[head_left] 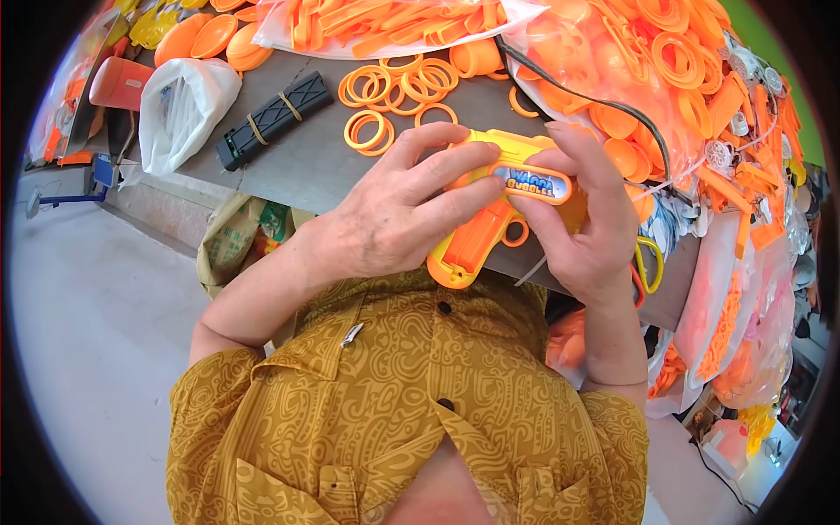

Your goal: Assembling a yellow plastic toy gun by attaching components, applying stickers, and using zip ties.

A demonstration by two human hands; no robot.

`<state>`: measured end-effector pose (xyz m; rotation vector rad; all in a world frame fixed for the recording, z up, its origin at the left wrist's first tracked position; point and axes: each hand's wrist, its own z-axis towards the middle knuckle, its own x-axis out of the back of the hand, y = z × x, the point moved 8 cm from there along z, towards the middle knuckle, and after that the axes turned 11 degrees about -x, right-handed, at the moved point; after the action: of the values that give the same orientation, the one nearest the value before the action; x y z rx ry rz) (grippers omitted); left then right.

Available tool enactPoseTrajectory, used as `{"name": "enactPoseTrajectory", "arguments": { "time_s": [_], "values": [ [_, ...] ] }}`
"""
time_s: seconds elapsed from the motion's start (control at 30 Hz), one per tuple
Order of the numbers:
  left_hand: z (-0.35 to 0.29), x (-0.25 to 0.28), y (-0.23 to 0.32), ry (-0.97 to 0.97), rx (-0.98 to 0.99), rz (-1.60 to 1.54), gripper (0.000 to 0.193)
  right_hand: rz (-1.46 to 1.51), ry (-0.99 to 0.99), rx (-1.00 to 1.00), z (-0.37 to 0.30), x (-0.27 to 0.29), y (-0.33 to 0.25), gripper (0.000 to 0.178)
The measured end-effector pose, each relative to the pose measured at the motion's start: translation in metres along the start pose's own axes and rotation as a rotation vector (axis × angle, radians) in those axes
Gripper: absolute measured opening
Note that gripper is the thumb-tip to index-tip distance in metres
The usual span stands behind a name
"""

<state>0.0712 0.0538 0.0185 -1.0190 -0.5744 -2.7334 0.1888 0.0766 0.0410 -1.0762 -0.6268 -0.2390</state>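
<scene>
Between my hands, just above the table's near edge, is a yellow and orange toy bubble gun (464, 245). Its handle points down toward me, and a blue label sits on its side. My left hand (402, 197) grips the gun's body from the left, fingers bent over its top and side. On the other side, my right hand (591, 206) pinches the label end between thumb and fingers. An orange trigger ring (515, 233) shows below the body. The far side of the gun is hidden by my fingers.
Loose orange rings (411, 83) lie beyond my hands. Left of them are a dark strapped block (276, 120) and a white plastic bag (185, 109). Orange parts (385, 22) fill a bag at the back. A black cable (604, 101) crosses more parts at right, near yellow-handled scissors (652, 262).
</scene>
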Motion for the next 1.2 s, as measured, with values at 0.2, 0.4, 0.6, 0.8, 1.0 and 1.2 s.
{"name": "enactPoseTrajectory", "arguments": {
  "time_s": [0.2, 0.4, 0.6, 0.8, 1.0, 1.2],
  "values": [
    [0.000, 0.000, -0.001, 0.016, 0.006, -0.001, 0.037, -0.092, -0.005, 0.130, 0.001, 0.001, -0.008, 0.051],
    [0.001, 0.000, -0.001, 0.016, 0.013, -0.012, 0.036, -0.160, 0.058, 0.238, 0.001, 0.000, -0.015, 0.049],
    [0.002, 0.002, 0.000, 0.031, 0.016, 0.028, 0.040, -0.193, 0.007, 0.211, 0.004, 0.000, -0.018, 0.045],
    [0.002, 0.002, 0.001, 0.016, 0.009, 0.025, 0.043, -0.135, -0.030, 0.159, 0.005, 0.001, -0.013, 0.045],
    [-0.001, 0.000, -0.001, 0.011, -0.013, 0.012, 0.037, -0.206, -0.012, 0.217, 0.004, 0.000, -0.016, 0.045],
    [0.001, 0.001, 0.000, 0.031, 0.002, 0.006, 0.042, -0.178, -0.009, 0.250, 0.004, -0.001, -0.018, 0.044]
  ]
}}
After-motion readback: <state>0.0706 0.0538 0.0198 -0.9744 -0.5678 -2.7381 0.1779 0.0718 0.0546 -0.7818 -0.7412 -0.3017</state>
